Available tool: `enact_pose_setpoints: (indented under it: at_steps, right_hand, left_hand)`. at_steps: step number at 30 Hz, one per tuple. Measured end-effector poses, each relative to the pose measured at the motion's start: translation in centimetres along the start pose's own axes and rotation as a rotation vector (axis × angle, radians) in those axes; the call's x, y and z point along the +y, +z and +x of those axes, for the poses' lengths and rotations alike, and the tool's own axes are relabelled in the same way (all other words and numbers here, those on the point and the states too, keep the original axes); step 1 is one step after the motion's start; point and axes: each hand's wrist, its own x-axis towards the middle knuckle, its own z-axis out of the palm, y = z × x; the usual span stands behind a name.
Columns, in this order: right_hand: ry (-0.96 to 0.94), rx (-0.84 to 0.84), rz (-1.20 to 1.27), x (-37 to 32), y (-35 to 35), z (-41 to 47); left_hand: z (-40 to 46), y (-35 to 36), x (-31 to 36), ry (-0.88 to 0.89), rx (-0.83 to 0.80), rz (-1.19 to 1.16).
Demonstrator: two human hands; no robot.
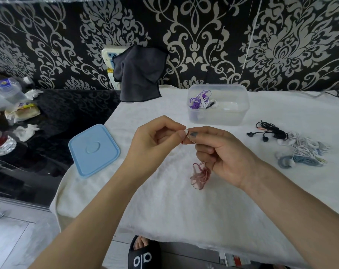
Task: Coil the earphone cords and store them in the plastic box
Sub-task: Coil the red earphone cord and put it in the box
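Observation:
Both hands meet above the white cloth. My left hand (155, 138) pinches the small white end of a pink earphone cord (200, 176) between thumb and forefinger. My right hand (223, 152) grips the same cord, and its tangled loops hang blurred below the fingers. The clear plastic box (240, 113) stands open behind the hands, with purple and white coiled earphones (199, 100) in its left side. To the right lie black earphones (269, 131) and a heap of white and blue earphones (302, 152).
A light blue lid (93, 149) lies at the cloth's left edge. A dark cloth (139, 74) hangs on the wall over sockets. Bottles and crumpled tissues (26, 130) clutter the black surface at left. A sandalled foot (143, 251) shows below the table edge.

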Motion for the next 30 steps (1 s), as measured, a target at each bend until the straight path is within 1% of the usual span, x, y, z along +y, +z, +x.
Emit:
enact_pose_setpoints:
  at_steps: [9,11,15,17,20,23,30]
  right_hand:
    - [-0.021,0.028,-0.003,0.1,0.14,0.15]
    - [-0.011,0.027,-0.009,0.06,0.15,0.06]
    - [-0.003,0.006,0.033,-0.09,0.11,-0.04]
    - [-0.006,-0.01,0.03,-0.14,0.16,-0.1]
    - [-0.032,-0.017,-0.001,-0.12,0.09,-0.17]
    - [-0.075,-0.003,-0.052,0.0,0.02,-0.18]
    - [-0.214,0.091,-0.207,0.23,-0.06,-0.09]
  left_hand:
    - [0.05,0.21,0.02,0.087,0.008,0.105]
    - [-0.04,0.22,-0.05,0.139,0.004,0.188]
    - [0.09,0.08,-0.33,0.302,0.029,0.424]
    - [0.12,0.03,-0.44,0.361,0.053,0.497]
    - [0.1,-0.05,-0.4,0.388,0.078,0.519]
    - [0.08,-0.05,-0.29,0.397,0.066,0.55]
    - [0.19,0.15,-0.2,0.422,0.07,0.6]
